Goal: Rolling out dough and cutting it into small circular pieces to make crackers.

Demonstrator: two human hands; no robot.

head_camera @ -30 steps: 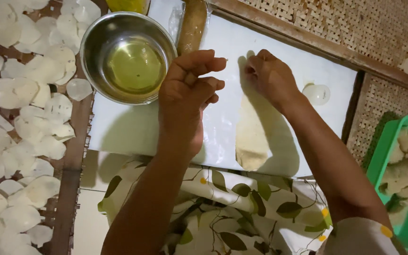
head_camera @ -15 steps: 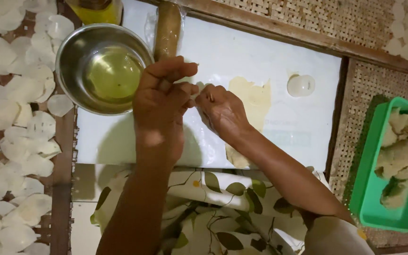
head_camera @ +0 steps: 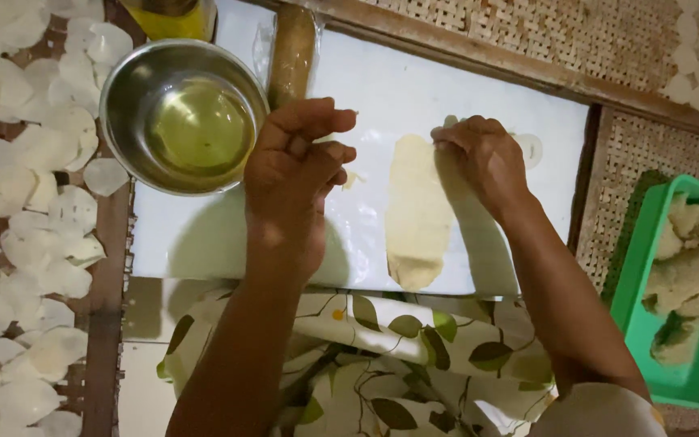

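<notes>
Warm, dim light from above; glare on the steel bowl point(head_camera: 181, 113) in the upper left. Soft shadows under both arms, overall slight blur.

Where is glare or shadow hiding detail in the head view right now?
Head view: glare on the steel bowl rim and the white board; the left hand casts a soft shadow leftward on the board; dough strip reads clearly; right hand slightly soft.
</notes>
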